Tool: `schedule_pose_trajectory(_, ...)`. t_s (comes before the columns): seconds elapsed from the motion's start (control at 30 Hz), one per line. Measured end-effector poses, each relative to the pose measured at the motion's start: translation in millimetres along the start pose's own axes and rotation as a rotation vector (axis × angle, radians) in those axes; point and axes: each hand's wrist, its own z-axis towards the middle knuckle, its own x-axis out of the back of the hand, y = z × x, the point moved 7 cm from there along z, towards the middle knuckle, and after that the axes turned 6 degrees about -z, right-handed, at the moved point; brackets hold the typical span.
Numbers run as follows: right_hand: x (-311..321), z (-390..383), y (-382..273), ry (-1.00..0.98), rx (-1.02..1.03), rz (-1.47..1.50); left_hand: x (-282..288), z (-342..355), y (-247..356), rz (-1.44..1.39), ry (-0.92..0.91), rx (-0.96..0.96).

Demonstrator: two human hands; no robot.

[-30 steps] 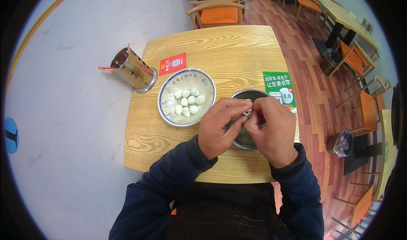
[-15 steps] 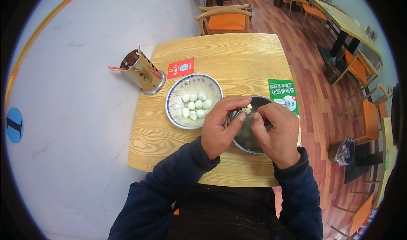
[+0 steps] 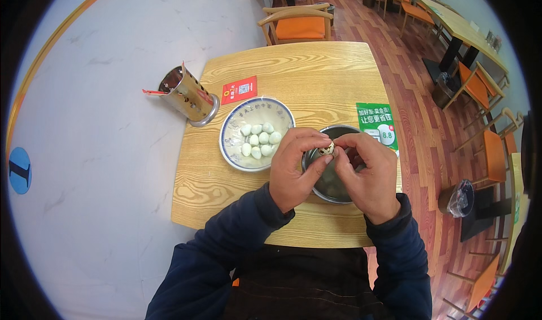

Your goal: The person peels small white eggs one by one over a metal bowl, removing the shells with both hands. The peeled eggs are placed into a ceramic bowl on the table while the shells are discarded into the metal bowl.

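A speckled quail egg (image 3: 326, 149) is pinched between the thumb and fingers of my left hand (image 3: 296, 162). The thumb and forefinger of my right hand (image 3: 368, 170) close on the egg's other side, and a pale patch shows among its dark spots. Both hands hover over a round metal bowl (image 3: 323, 198) of murky liquid, which they partly cover; pale shapes in it are too blurred to name. To the left, a white bowl with a blue patterned rim (image 3: 230, 129), lined with clear plastic film, holds several peeled quail eggs (image 3: 256, 140).
The wooden table (image 3: 226, 207) meets a white wall at left. A perforated metal holder (image 3: 195, 102) with red-wrapped sticks stands behind the white bowl. Red (image 3: 239, 90) and green (image 3: 377, 125) printed cards lie on the tabletop. An orange-seated chair (image 3: 302, 28) stands beyond the far edge.
My right hand's fingertips have moved left and now meet the quail egg, where a small gap showed before. The left hand keeps its hold. The bowls have stayed in place.
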Motion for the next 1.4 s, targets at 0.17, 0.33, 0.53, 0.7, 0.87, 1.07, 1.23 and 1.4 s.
schedule_pose_trajectory(0.17,-0.5,-0.9,0.6,0.018,0.007,-0.046,-0.5,1.5,6.4,0.064,-0.007,-0.039)
schedule_pose_trajectory(0.33,-1.3,-4.2,-3.0,0.05,0.11,-0.183,-2.0,2.0,13.3,0.174,-0.051,-0.078)
schedule_pose_trajectory(0.53,-3.1,-7.4,-5.0,0.069,0.167,-0.25,-3.3,1.9,14.9,0.161,-0.052,-0.088)
schedule_pose_trajectory(0.7,-3.4,-7.5,-5.1,0.081,0.171,-0.26,-4.9,1.7,15.1,0.156,-0.067,-0.103)
schedule_pose_trajectory(0.87,-2.2,-6.0,-3.6,0.076,0.134,-0.225,-5.4,2.6,15.8,0.138,-0.103,-0.093)
schedule_pose_trajectory(1.07,0.9,-4.4,-0.1,0.051,0.028,-0.123,-4.2,4.5,12.7,0.073,-0.135,-0.047)
schedule_pose_trajectory(1.23,2.8,-2.7,-1.1,0.059,0.028,-0.108,-3.7,-0.3,-0.9,-0.135,-0.076,0.132)
schedule_pose_trajectory(1.4,2.7,-2.0,-0.1,0.056,0.037,-0.109,-6.1,-5.7,-10.1,-0.276,-0.139,0.223)
